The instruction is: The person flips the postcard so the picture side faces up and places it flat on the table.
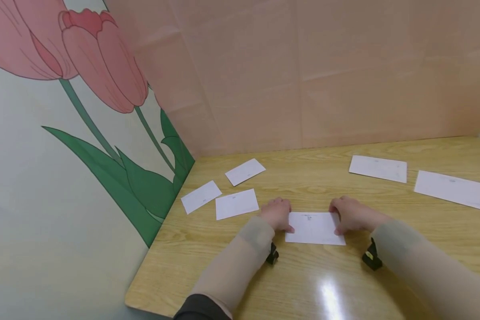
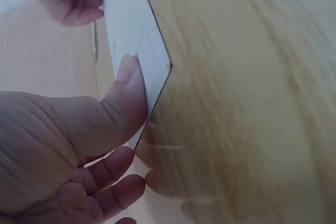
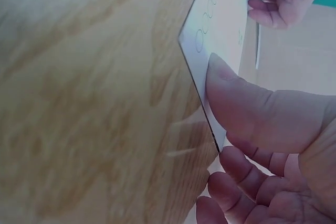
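Observation:
A white rectangular paper card [image 1: 310,231] with faint print lies on the wooden table in front of the person. My left hand [image 1: 277,215] grips its left edge, the thumb [image 2: 126,95] flat on top and the fingertips at and under the border. At the opposite edge my right hand [image 1: 354,216] holds it in the same way, its thumb [image 3: 231,93] pressed on the top face. A row of small outlined circles shows near the right thumb, and a thin outlined box near the left one. Both hands partly cover the card's short sides.
Three similar white cards lie to the left: a rear one [image 1: 245,172], an outer one [image 1: 201,197] and an inner one [image 1: 237,204]. Farther right are another card [image 1: 378,169] and a longer white piece [image 1: 456,190]. A pink-covered wall [image 1: 304,89] borders the table's [image 1: 176,275] back.

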Tool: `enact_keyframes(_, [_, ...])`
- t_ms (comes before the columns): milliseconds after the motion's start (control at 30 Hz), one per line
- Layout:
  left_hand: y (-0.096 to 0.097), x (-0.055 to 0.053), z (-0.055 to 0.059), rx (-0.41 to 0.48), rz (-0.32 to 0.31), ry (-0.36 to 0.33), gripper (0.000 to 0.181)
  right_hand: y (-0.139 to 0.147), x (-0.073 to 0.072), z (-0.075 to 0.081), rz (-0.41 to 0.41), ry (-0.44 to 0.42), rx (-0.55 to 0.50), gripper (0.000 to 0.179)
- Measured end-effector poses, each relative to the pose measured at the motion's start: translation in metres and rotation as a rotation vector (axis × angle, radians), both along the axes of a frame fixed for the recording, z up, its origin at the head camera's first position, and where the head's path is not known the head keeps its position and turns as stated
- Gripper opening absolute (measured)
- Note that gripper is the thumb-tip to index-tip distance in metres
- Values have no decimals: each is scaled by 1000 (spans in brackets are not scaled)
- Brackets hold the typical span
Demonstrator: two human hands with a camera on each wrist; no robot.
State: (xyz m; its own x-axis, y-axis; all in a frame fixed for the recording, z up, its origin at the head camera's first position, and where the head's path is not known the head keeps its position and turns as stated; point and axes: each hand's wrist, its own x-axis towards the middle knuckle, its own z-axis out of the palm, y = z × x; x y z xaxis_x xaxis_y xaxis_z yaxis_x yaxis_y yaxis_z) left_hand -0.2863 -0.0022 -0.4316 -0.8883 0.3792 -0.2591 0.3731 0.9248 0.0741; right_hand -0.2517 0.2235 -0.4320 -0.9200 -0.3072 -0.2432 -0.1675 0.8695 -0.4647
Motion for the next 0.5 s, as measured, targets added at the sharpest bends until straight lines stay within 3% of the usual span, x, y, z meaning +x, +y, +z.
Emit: enact_keyframes(500, [2,-4,1,15,19,-47,56,-1,-1,1,4,6,6,53])
